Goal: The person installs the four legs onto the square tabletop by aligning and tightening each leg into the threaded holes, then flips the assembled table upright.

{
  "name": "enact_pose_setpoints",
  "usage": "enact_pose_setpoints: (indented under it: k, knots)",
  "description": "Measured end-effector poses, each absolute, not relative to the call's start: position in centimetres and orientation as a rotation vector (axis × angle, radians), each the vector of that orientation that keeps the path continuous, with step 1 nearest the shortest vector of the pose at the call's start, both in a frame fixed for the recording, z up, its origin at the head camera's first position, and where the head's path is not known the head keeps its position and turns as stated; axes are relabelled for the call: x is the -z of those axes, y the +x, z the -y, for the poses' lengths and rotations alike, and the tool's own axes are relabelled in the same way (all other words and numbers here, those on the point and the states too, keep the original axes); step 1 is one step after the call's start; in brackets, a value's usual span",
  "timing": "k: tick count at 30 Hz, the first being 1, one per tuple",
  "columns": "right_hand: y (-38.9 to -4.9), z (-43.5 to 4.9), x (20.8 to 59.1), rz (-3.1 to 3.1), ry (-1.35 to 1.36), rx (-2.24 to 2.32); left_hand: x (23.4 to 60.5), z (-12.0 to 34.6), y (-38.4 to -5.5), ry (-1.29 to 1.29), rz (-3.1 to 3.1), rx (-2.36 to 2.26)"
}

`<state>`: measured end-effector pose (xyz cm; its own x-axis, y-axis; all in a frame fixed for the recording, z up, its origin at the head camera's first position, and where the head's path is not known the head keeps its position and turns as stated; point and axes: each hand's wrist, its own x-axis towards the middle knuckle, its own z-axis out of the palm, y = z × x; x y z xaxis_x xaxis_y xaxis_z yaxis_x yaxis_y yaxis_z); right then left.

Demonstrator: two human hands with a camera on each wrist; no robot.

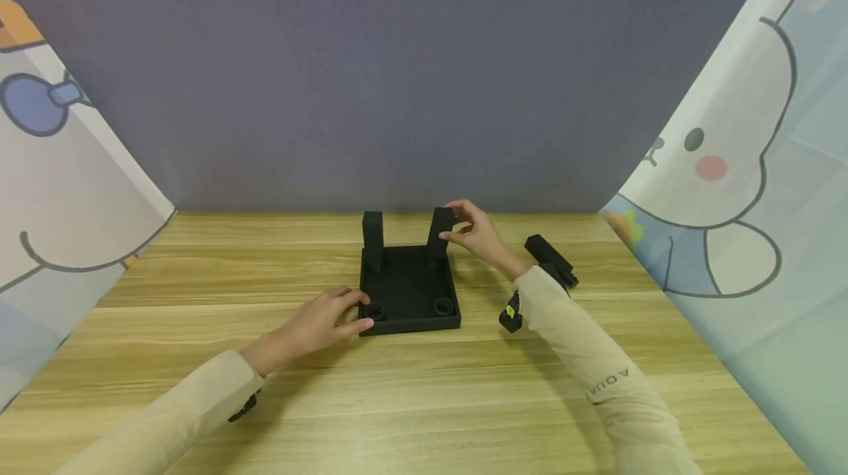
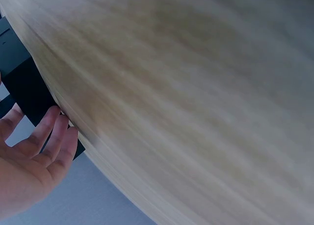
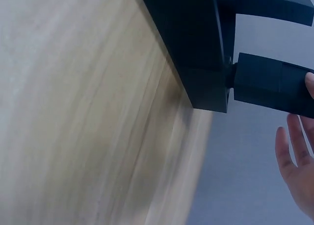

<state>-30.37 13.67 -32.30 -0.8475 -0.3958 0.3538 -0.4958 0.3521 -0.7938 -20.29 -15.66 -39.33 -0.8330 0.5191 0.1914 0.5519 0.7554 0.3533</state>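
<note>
A black square tray (image 1: 409,291) with a low rim lies flat on the table. Rings (image 1: 444,306) show in its two near corners, and black rectangular posts stand upright at its two far corners. Thumb and fingers of my right hand (image 1: 480,238) pinch the right post (image 1: 440,232) near its top; in the right wrist view that post (image 3: 267,83) meets the tray at its lower end. The left post (image 1: 373,239) stands untouched. At the tray's near left corner, my left hand (image 1: 324,320) holds the rim between thumb and fingers; in the left wrist view its fingers lie against the outer wall.
Beyond my right wrist lies a loose black post (image 1: 546,252), with another dark piece (image 1: 564,278) partly hidden by the sleeve. A grey panel (image 1: 397,77) rises behind the wooden table (image 1: 265,254), and cartoon-printed curtains (image 1: 715,188) hang at both sides.
</note>
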Motion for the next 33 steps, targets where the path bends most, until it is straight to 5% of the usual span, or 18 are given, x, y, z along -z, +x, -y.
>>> enact_pose_setpoints:
  k: [22, 33]
  knots:
    - [-32.4, -14.7, 32.8, 2.6, 0.984, -1.561, 39.2, 15.7, -20.4, -0.881, 2.872, 0.617]
    - [-32.9, -14.8, 34.7, 2.574, 0.836, -1.511, 39.2, 15.7, -20.4, -0.882, 2.868, 0.618]
